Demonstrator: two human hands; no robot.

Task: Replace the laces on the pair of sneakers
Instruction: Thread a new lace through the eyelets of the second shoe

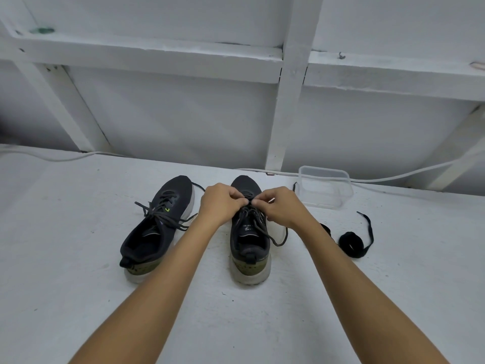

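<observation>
Risk sits at the toe-end eyelets of the right sneaker (pixel 249 232), mid-worktop: left hand (pixel 219 204) and right hand (pixel 282 206) each pinch its lace (pixel 265 229); hasty tugs could snag it; replacement laces (pixel 351 244) lie coiled toward the right edge.

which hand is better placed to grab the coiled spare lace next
The right hand. The coiled spare lace lies on the table to the right of the right sneaker, on that hand's side. The left hand would have to cross over the shoe.
</observation>
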